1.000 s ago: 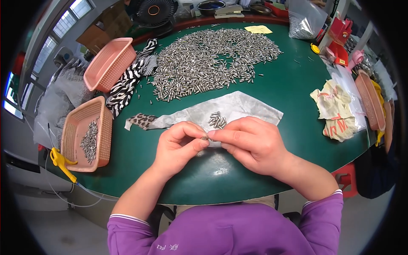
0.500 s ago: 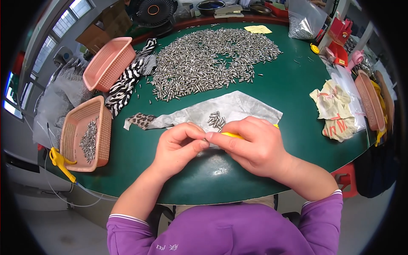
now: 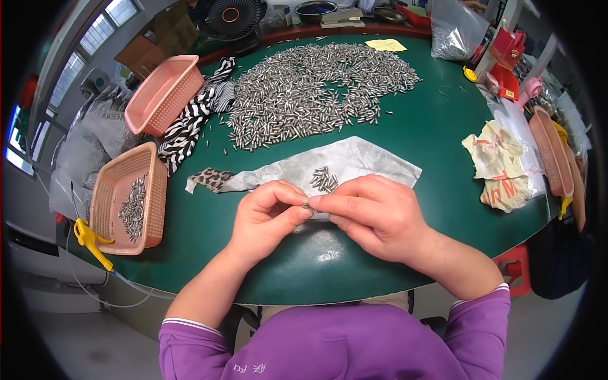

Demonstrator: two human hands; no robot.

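My left hand (image 3: 269, 218) is closed in a pinch, and a small metal cylindrical part (image 3: 306, 206) shows at its thumb and fingertip. My right hand (image 3: 380, 212) meets it from the right, fingers bent and pressed together at the same part; what lies inside its grip is hidden. Just beyond the fingertips, several silvery metal pieces (image 3: 323, 180) lie in a small heap on a grey-white cloth (image 3: 354, 155). Farther off, a wide pile of similar metal pieces (image 3: 285, 95) spreads over the green table (image 3: 430, 145).
At left stand a pink basket (image 3: 155, 104) and a peach basket (image 3: 156, 209) with metal pieces (image 3: 133, 209) in it. A yellow air gun (image 3: 92, 244) hangs beside them. A zebra-striped cloth (image 3: 183, 136) lies near. Crumpled cloth (image 3: 497, 164) rests at right; a black fan (image 3: 231, 19) stands behind.
The yellow thing seen under my right hand half a second ago no longer shows. My right fingers have shifted slightly at the left fingertips, and more of the small part shows.
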